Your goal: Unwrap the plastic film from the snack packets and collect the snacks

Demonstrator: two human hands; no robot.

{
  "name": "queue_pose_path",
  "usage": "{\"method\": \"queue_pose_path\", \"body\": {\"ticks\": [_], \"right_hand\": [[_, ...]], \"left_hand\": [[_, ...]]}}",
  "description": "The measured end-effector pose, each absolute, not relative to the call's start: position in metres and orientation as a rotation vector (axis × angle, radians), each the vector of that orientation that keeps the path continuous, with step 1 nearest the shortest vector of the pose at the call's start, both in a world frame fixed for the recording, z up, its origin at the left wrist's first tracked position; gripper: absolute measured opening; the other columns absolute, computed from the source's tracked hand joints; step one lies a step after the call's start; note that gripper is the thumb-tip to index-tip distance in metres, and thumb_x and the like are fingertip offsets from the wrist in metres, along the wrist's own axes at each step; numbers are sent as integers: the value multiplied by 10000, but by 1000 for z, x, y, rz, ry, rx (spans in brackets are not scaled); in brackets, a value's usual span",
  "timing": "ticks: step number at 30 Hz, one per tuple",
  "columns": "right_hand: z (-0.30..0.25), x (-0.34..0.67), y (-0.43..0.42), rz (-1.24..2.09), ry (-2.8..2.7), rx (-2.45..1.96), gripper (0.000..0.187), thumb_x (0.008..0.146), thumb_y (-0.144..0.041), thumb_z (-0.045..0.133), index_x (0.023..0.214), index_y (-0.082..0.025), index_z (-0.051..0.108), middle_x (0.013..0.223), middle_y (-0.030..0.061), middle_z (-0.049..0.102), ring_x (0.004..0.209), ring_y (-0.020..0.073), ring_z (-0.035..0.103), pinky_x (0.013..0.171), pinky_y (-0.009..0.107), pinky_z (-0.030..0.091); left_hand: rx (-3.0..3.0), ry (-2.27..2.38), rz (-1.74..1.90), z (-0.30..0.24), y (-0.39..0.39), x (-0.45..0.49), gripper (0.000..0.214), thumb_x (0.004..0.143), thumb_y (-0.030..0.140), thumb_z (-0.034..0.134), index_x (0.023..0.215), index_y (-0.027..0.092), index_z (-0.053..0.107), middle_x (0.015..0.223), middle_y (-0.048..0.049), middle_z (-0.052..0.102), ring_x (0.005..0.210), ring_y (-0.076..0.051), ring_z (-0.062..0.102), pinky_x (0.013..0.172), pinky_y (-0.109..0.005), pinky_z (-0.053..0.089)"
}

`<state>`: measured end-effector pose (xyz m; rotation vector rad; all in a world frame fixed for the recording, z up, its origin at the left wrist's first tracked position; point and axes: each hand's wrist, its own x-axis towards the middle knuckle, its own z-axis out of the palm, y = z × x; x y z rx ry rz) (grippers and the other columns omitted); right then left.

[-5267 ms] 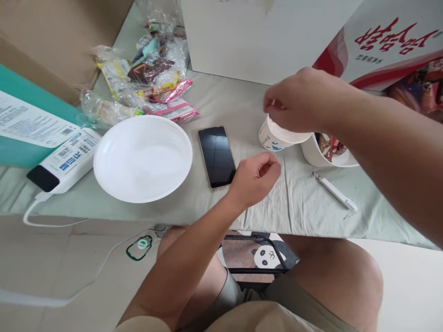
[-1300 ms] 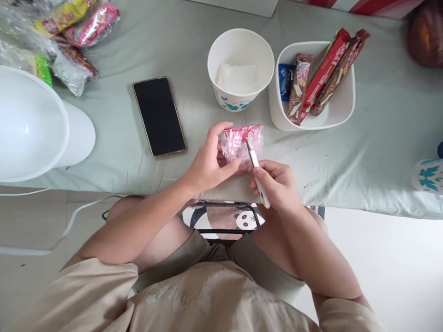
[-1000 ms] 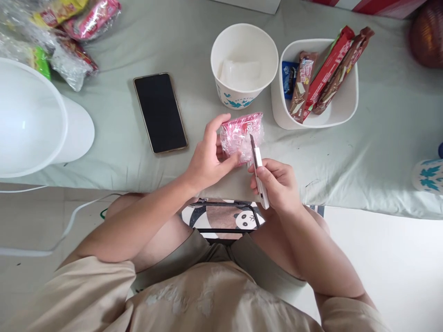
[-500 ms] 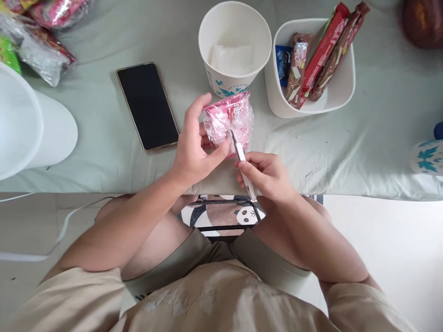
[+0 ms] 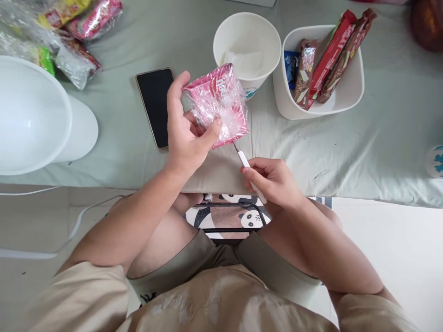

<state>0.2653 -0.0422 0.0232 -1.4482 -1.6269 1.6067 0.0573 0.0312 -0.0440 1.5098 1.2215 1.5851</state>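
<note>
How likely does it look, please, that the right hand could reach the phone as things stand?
Probably not directly: the left hand, holding the pink packet, lies between them and overlaps the phone in this view, and the right hand is itself holding the cutter.

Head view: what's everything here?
Packet: 1, pink, centre
Knife: 1, white, centre
Phone: 1, black, on cloth
Cup: 1, white, beyond packet
Tub: 1, white, upper right
Snacks: 4+, multicoloured, in tub
Snack pile: uncountable, multicoloured, upper left
Bucket: 1, white, left
Round object: 1, brown, top right
Patterned object: 1, white-blue, right edge
Cloth: 1, green, tabletop
Cable: 1+, white, lower left
Panda print: 1, multicoloured, lower centre
Clothing: 2, beige, olive, bottom
Left hand: 1, bare, on packet
Right hand: 1, bare, on knife
</note>
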Motion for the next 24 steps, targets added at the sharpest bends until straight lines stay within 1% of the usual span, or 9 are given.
{"method": "queue_pose_path", "body": {"ticks": [2, 5, 7, 9, 12, 15, 19, 22, 24], "right_hand": [[23, 274, -41, 1438, -1667, -1471, 301, 944, -421, 594, 809, -170, 691, 585, -6, 610, 493, 101, 512, 475, 241, 380], [13, 294, -36, 907, -1706, -1545, 277, 939, -396, 620, 990, -177, 781, 745, 22, 658, 543, 108, 518, 522, 268, 418], [3, 306, -33, 552, -1770, -1633, 262, 928, -377, 640, 1027, -200, 806, 838, 50, 675, 594, 129, 534, 577, 302, 462], [-7, 315, -31, 314, -1879, -1740, 241, 920, -358, 644, 1026, -223, 813, 866, 70, 682, 665, 172, 569, 651, 352, 505], [-14, 318, -30, 65, -1932, -1778, 268, 918, -339, 635, 1120, -229, 772, 946, 96, 699, 822, 242, 631, 805, 451, 549], [-9, 308, -33, 101, -1927, -1495, 369, 932, -364, 636, 1269, -218, 663, 1019, 102, 695, 862, 237, 643, 818, 448, 569], [-5, 288, -37, 277, -2033, -1208, 465, 924, -376, 683, 1347, -230, 559, 1119, 92, 694, 788, 184, 639, 736, 382, 581], [-6, 278, -39, 262, -2028, -1265, 410, 924, -247, 633, 1330, -251, 573, 960, 27, 703, 717, 168, 631, 710, 360, 575], [-5, 276, -40, 276, -2000, -1235, 361, 907, -162, 601, 1253, -263, 627, 868, -2, 693, 717, 164, 638, 704, 341, 562]], "left_hand": [[1455, 1191, 1555, -45, 34, 55, 795, 796, 685, 774, 1455, 398, 433, 1376, -71, 625, 1084, -225, 711, 733, -291, 592], [1344, 1035, 1543, -42, 33, 55, 749, 791, 628, 811, 1416, 405, 463, 1159, -29, 670, 892, -185, 700, 694, -304, 550], [1295, 951, 1526, -38, 31, 57, 663, 810, 605, 810, 1354, 389, 501, 1035, -4, 660, 744, -148, 649, 632, -293, 504], [1300, 935, 1500, -35, 29, 59, 586, 841, 609, 780, 1306, 357, 529, 1005, -4, 647, 649, -114, 584, 568, -276, 446], [1384, 953, 1458, -37, 26, 62, 621, 847, 684, 727, 1306, 308, 544, 1049, -31, 639, 636, -98, 569, 551, -257, 422], [1413, 965, 1367, -46, 22, 66, 703, 831, 719, 712, 1356, 289, 527, 981, -42, 631, 696, -145, 631, 585, -267, 476], [1358, 924, 1206, -51, 12, 73, 798, 806, 643, 778, 1456, 301, 466, 938, -46, 648, 747, -193, 688, 610, -282, 527], [1327, 883, 1136, -45, 8, 76, 805, 833, 581, 770, 1510, 308, 429, 932, -41, 672, 713, -178, 679, 611, -280, 535], [1303, 902, 1136, -41, 9, 76, 772, 869, 538, 736, 1533, 315, 412, 909, -32, 678, 680, -159, 655, 611, -276, 536]]}}
